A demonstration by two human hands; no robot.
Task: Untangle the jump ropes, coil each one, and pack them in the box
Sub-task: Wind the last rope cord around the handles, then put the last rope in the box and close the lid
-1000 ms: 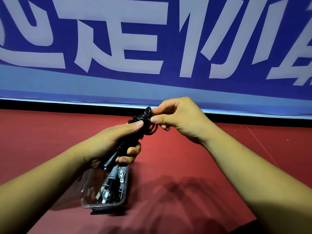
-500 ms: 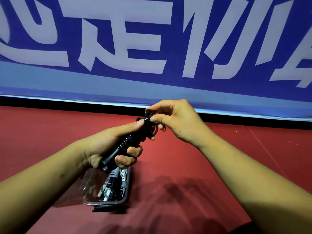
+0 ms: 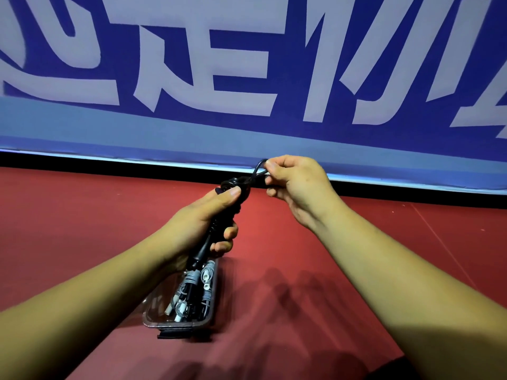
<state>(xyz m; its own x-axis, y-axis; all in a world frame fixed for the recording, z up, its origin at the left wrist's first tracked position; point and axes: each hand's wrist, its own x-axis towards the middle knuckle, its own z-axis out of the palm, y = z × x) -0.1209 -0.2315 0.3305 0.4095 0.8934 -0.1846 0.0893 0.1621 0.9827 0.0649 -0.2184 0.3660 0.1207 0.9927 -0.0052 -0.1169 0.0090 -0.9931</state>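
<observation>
Two hands fill my head view: the left hand (image 3: 201,229) is wrapped around the black jump rope (image 3: 219,223) bundle, thumb pressed near its top, while the right hand (image 3: 297,185) pinches a loop of its cord just beside. Below them I see the clear box (image 3: 153,316) on the red floor (image 3: 82,215), holding grey and white coiled ropes (image 3: 192,286).

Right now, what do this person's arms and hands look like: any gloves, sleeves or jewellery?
Both are bare. The left hand and right hand wear no gloves, and no rings show on the fingers in view. Neither wrist carries a watch or band. The left forearm and right forearm are uncovered down to the picture's edge; no sleeve shows.
</observation>
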